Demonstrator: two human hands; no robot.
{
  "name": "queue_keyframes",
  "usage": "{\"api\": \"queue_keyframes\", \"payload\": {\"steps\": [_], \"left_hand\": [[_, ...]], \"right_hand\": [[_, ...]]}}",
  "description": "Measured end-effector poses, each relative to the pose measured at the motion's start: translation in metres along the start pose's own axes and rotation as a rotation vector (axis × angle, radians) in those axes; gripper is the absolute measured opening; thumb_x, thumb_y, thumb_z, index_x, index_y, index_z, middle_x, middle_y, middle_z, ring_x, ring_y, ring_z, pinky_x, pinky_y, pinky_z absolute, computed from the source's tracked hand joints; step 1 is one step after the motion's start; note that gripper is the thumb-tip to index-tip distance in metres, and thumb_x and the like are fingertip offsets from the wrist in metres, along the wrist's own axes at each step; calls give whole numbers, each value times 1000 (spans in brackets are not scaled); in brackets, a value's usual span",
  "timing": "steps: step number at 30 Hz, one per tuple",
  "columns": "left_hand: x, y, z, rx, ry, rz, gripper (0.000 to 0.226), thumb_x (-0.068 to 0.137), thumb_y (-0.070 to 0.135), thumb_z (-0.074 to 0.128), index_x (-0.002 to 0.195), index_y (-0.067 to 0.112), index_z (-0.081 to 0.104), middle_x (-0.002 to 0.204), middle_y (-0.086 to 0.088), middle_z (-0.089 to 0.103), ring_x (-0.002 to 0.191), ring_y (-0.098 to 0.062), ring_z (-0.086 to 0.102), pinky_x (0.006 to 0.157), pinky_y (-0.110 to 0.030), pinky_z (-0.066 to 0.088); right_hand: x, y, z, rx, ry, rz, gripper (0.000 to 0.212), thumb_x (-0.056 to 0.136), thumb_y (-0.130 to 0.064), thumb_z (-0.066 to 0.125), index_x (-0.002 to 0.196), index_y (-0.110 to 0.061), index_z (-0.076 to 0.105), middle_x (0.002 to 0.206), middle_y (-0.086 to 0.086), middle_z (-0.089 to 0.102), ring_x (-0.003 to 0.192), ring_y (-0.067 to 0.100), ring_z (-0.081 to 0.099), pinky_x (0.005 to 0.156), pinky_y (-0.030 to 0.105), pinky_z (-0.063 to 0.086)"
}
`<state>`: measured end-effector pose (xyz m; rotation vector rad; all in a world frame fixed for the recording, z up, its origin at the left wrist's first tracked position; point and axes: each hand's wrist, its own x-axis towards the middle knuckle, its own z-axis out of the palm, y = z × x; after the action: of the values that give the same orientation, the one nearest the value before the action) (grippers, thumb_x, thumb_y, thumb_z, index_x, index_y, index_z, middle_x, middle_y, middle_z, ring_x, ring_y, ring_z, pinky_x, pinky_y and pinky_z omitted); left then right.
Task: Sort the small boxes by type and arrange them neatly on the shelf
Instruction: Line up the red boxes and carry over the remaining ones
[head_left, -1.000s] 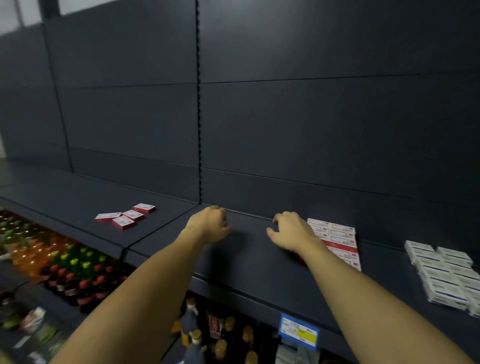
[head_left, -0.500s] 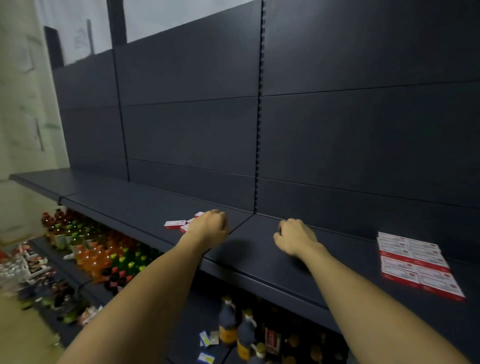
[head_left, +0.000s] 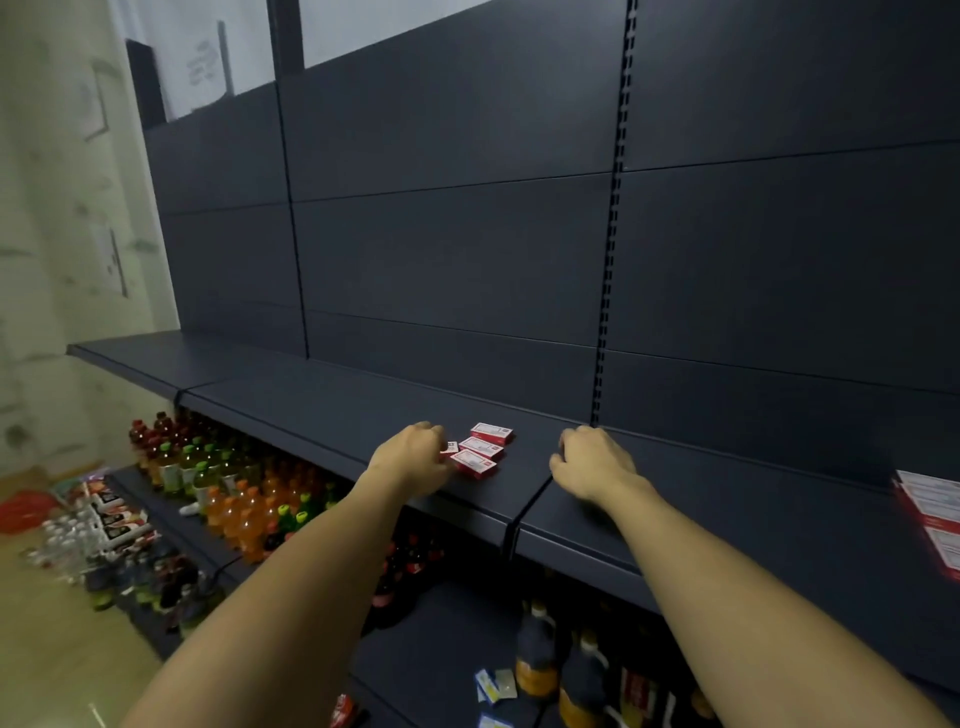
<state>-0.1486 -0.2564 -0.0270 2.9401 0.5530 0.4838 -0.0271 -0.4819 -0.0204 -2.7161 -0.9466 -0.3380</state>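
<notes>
Progress looks partial: a tidy block of red-and-white boxes (head_left: 932, 519) already lies at the far right edge of the dark shelf (head_left: 322, 400), cut off by the frame, while a loose cluster of small red boxes (head_left: 480, 448) sits unaligned on the shelf, left of the seam between two panels. By my reading these strays are what remains to be gathered and set with their kind. The left hand (head_left: 413, 457) rests on the shelf just left of the cluster, touching or almost touching the nearest box; its fingers are curled, but whether they pinch a box I cannot tell. The right hand (head_left: 592, 462) lies on the shelf right of the seam, fingers loosely curled, and appears to hold nothing. Between the cluster and the block the shelf surface is bare, so nothing visible blocks the way apart from the seam. Below, on a lower shelf to the left, stand rows of drink bottles (head_left: 228, 493), and more bottles and packets lie on the floor (head_left: 62, 649) at the left.
</notes>
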Motion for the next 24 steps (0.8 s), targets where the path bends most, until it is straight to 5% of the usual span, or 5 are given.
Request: {"api": "queue_keyframes", "payload": {"steps": [8,13,17,24], "left_hand": [[30,-38,10,-17,-4,-12,31,89,38,59,112,18,61,114,-1,58,98,-18,56,86,-39,54],[63,-62,13,-34,-83,10,58,84,47,67,131,15,56,127,0,54,115,-20,55,96,-37,51],[88,-76,16,-59,-123,43,67,79,54,72,132,17,56,124,2,53,111,-18,56,95,-35,52],[115,-81,27,-122,-205,89,54,80,59,72,120,23,66,114,3,57,102,-16,57,85,-33,53]], "right_hand": [[54,-28,31,5,-24,-25,37,96,-32,48,125,-10,57,128,8,56,121,27,51,89,37,47],[95,-35,44,41,-19,-41,36,94,-32,52,123,-11,60,125,8,57,115,28,55,89,37,51],[123,-35,49,41,-52,-52,39,92,-34,56,124,-11,59,125,7,56,116,27,54,92,40,51],[152,-35,64,94,-112,-42,43,88,-36,64,126,-17,59,125,3,56,112,23,57,90,35,51]]}}
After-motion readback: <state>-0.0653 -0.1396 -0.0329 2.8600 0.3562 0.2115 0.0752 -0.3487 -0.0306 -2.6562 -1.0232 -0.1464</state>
